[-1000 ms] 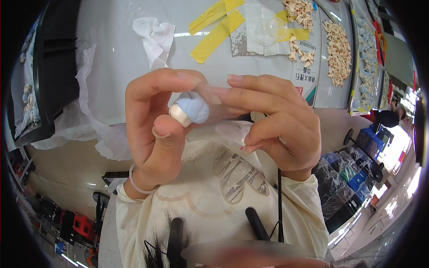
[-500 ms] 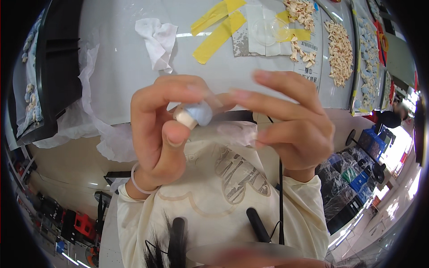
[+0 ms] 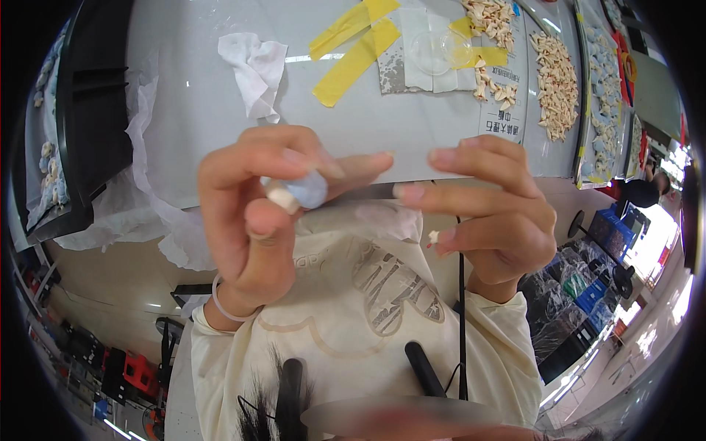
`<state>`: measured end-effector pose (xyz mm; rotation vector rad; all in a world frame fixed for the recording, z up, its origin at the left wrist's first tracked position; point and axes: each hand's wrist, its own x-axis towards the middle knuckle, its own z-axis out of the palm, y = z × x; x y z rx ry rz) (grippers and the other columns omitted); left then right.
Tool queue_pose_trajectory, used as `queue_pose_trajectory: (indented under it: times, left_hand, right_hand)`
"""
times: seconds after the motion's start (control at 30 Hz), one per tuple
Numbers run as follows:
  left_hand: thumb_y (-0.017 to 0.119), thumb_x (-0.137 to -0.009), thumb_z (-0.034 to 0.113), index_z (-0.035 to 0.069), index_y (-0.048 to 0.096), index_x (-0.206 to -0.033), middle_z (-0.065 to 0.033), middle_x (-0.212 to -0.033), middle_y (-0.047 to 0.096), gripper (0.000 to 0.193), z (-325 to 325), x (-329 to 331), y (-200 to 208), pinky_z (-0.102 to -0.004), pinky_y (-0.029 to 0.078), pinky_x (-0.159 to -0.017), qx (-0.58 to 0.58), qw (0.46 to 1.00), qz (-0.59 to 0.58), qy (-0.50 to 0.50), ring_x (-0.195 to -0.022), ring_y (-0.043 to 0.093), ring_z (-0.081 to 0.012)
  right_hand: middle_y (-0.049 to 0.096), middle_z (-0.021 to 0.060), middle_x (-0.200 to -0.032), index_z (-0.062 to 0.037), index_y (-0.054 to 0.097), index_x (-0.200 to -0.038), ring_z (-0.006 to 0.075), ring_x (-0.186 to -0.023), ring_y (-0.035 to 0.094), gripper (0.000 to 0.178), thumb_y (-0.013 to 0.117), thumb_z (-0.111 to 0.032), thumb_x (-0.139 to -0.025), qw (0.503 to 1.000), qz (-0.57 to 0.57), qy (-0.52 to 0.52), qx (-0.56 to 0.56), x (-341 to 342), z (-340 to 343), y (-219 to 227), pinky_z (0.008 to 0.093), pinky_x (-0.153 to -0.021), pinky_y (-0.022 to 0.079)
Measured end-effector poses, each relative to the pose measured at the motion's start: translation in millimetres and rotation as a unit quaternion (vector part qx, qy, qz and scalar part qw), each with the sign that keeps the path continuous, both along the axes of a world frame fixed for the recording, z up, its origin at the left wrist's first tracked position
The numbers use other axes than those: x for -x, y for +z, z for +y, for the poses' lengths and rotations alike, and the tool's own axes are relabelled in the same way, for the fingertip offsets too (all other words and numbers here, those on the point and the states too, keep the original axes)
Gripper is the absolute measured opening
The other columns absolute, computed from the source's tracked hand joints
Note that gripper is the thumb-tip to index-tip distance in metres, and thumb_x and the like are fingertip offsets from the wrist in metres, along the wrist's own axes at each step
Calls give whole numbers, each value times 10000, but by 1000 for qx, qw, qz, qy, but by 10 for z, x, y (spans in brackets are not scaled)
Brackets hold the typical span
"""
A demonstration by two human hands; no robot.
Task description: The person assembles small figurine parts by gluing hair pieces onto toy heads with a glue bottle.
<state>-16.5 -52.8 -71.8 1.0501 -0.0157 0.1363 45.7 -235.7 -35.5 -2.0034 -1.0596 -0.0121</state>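
Observation:
My left hand point(image 3: 246, 195) is closed, pinching a small rounded light-blue and cream figurine part point(image 3: 309, 189) between thumb and forefinger. One of its other fingers stretches out toward the right. Across from it, my right hand point(image 3: 500, 209) has its upper fingers extended and apart. Its lower fingertips pinch a tiny cream piece point(image 3: 434, 237) with a reddish spot. A gap lies between the two hands, and both are raised in front of the near table edge. Details of the held parts are blurred.
On the grey table point(image 3: 198, 140) lie a crumpled white tissue point(image 3: 254, 70), yellow tape strips point(image 3: 357, 62) and a clear round dish point(image 3: 434, 53). Piles of small cream pieces point(image 3: 555, 88) are at the right. Trays of blue parts point(image 3: 604, 95) stand farther right; a black tray point(image 3: 99, 125) is at left.
My left hand has shifted a little left with the blue and cream part. The right hand has drawn slightly right and down, and the tiny cream piece at its fingertips now shows.

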Motion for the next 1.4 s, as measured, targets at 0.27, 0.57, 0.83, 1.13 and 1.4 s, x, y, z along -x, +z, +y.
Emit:
queue_pose_trajectory:
  times: [0.27,0.57,0.83,1.13,1.4]
  left_hand:
    - [393,-878,320,-7,381,-1001,-133,-904,429,350,6,29,-88,-388,498,-713,-44,998,-40,24,-756,524,-173]
    - [441,-840,361,49,366,-1011,-122,-915,412,364,46,10,-90,-405,527,-692,-46,997,-67,6,-780,591,-308]
    - [567,-780,327,64,409,-985,-107,-950,443,369,49,39,-110,-306,532,-607,-78,994,-72,33,-760,598,-247]
    - [663,-714,150,-24,486,-976,-187,-1032,497,362,-10,4,-71,-316,524,-710,170,985,12,25,-881,578,-283]
    - [663,-714,110,-37,482,-1044,-207,-1066,502,405,-16,-16,-162,-305,489,-765,133,990,39,-37,-916,557,-260]
  right_hand:
    - [652,78,-773,-123,488,-610,272,-915,573,183,572,-209,-747,996,-28,62,51,23,69,-51,385,-808,391]
    - [647,108,-753,-106,495,-635,282,-866,559,175,633,-198,-689,995,28,38,-85,-51,-43,-105,402,-750,387]
    - [643,86,-754,-71,548,-584,242,-761,541,120,578,40,-551,977,109,-34,-180,-24,36,-111,301,-651,414]
    - [561,178,-808,7,530,-700,207,-758,530,154,587,87,-582,870,377,-47,-313,-15,-13,-163,300,-694,424]
    - [541,151,-812,3,530,-696,200,-778,517,168,580,101,-569,885,361,-74,-286,-24,-20,-126,289,-718,402]
